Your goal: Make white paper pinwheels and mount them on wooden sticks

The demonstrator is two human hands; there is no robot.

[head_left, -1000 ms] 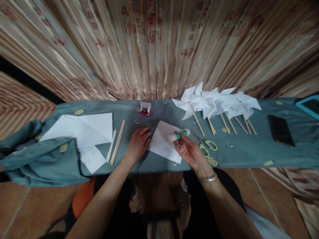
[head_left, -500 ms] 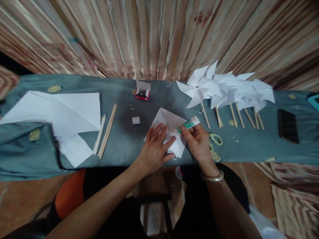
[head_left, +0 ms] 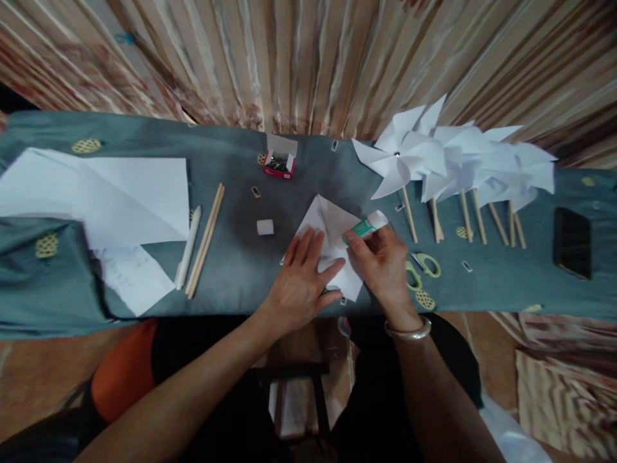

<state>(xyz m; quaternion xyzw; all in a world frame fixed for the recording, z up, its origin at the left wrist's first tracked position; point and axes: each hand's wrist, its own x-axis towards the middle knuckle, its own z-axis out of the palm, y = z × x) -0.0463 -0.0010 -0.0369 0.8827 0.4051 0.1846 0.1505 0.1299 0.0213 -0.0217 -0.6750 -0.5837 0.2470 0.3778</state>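
A folded white paper piece (head_left: 332, 222) lies on the cloth in front of me. My left hand (head_left: 301, 276) rests on its left part, fingers spread flat over it. Gripped in my right hand (head_left: 383, 263) is a green and white glue stick (head_left: 365, 227), its lower end at the right side of the paper. The glue stick's tip is hidden from this angle. A white cap (head_left: 265, 227) lies by itself left of the paper. Beside my right wrist are scissors with light green handles (head_left: 427, 265), their blades partly hidden.
Several white paper pinwheels (head_left: 407, 151) on sticks lie at the back right. A red box of metal pieces (head_left: 279, 164) stands at the back. Wooden sticks (head_left: 206, 241), a white pen (head_left: 189, 247) and white paper sheets (head_left: 139, 199) are on the left. A phone (head_left: 572, 243) is far right.
The view has shifted a little, so the table items sit differently in frame. The left hand stays flat on the paper, and the right hand keeps the glue stick over it.
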